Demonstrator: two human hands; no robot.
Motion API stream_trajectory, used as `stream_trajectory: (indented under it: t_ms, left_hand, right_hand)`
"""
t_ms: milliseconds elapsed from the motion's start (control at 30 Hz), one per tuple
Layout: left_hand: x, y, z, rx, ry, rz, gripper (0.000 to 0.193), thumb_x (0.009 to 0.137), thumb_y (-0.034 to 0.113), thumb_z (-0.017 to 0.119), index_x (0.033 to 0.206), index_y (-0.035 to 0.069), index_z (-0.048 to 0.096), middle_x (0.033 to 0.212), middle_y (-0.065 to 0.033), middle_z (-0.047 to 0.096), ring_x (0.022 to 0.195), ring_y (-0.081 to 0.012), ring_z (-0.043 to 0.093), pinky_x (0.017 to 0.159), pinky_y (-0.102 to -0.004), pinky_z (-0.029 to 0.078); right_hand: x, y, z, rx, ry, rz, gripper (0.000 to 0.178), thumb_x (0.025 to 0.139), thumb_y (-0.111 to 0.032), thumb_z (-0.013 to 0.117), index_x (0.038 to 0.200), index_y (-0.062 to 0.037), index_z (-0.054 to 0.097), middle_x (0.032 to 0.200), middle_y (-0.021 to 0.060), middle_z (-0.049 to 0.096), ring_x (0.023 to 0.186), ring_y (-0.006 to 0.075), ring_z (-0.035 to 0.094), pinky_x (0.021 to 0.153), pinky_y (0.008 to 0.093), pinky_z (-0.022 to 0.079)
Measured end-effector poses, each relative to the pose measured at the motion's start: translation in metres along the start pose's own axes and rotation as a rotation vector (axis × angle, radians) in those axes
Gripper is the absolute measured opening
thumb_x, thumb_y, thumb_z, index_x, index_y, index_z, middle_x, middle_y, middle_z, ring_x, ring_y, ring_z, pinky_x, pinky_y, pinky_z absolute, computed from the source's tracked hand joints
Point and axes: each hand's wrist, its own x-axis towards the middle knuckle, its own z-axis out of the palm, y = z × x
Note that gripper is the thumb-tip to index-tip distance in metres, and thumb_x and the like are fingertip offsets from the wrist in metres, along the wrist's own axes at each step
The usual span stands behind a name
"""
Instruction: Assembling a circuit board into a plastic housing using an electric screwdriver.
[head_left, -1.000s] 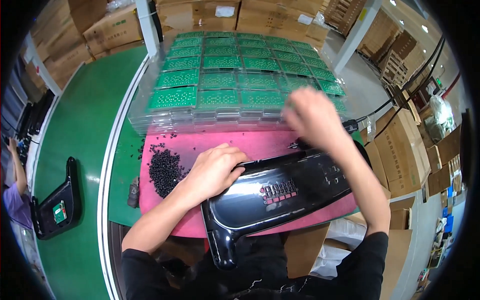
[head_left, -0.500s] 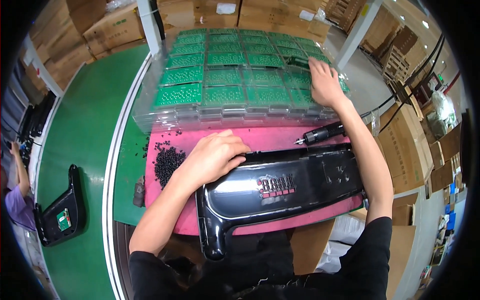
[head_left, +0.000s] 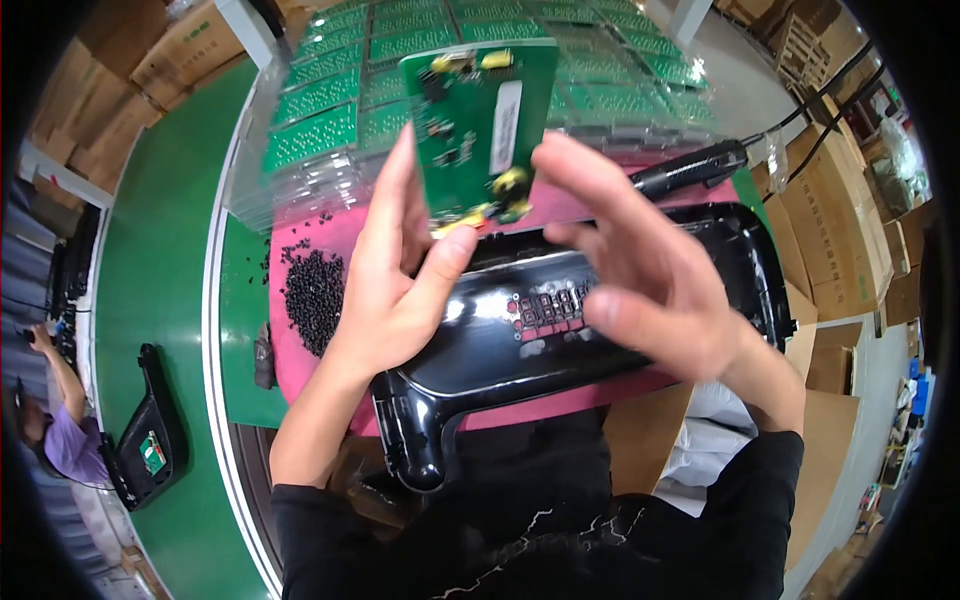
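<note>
My left hand grips a green circuit board by its lower left edge, thumb in front and fingers behind. The board stands upright, showing yellow-wrapped parts and a white label. To its right, my right hand has its fingers spread and holds nothing. Beneath both hands a black plastic housing lies on a pink mat; it has a handle-like arm at the lower left and a row of digit-shaped cutouts. Behind, clear plastic trays bear rows of green circuit boards.
Small black screws are heaped at the mat's left. A black electric screwdriver lies at the right with its cable. On the green belt at the left rests another black housing with a board; a co-worker is beyond. Cardboard boxes stand right.
My right hand has come back from the trays and opened. A circuit board is now held up in my left hand, which has lifted off the housing. The view has shifted.
</note>
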Motion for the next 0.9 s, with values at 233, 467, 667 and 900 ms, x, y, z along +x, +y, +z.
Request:
stream_trajectory:
  t_ms: [233,467,667,900]
  left_hand:
    - [-0.003,0.018,-0.013,0.042,-0.438,-0.324,0.048,0.092,0.001,0.052,0.139,-0.004,0.045,0.088,-0.0143,0.07,0.068,-0.0187,0.069,0.058,-0.0295,0.056]
    - [-0.014,0.022,0.0,0.05,-0.898,-0.345,0.037,0.087,0.001,0.055,0.124,0.002,0.058,0.072,-0.0162,0.066,0.06,-0.0322,0.066,0.055,-0.0377,0.05]
    - [-0.01,0.018,-0.002,0.151,-0.815,-0.232,0.043,0.077,0.005,0.075,0.119,-0.001,0.065,0.093,-0.0136,0.072,0.068,-0.0171,0.069,0.053,-0.0257,0.054]
    - [-0.007,0.017,0.001,0.321,-0.63,-0.215,0.071,0.057,0.01,0.089,0.123,0.004,0.063,0.107,-0.007,0.063,0.076,-0.0104,0.061,0.053,-0.0212,0.053]
  right_hand:
    - [-0.027,0.009,-0.013,-0.715,0.258,-0.2,0.084,0.083,-0.01,0.074,0.149,0.0042,0.024,0.137,0.0195,0.05,0.117,0.0244,0.055,0.095,0.0337,0.044]
    - [-0.063,0.01,-0.002,-0.903,0.126,-0.159,0.023,0.071,0.002,0.079,0.09,0.0015,0.066,0.064,0.0086,0.057,0.052,0.02,0.057,0.048,0.0299,0.045]
    - [-0.087,0.009,-0.013,-0.378,0.302,0.376,0.007,0.084,0.001,0.064,0.09,0.0037,0.068,0.07,0.0058,0.068,0.063,0.0065,0.066,0.053,0.0207,0.05]
    - [-0.088,0.021,-0.036,0.059,0.357,0.518,0.021,0.086,-0.002,0.071,0.104,0.0039,0.064,0.081,0.0048,0.066,0.066,0.007,0.061,0.064,0.0203,0.05]
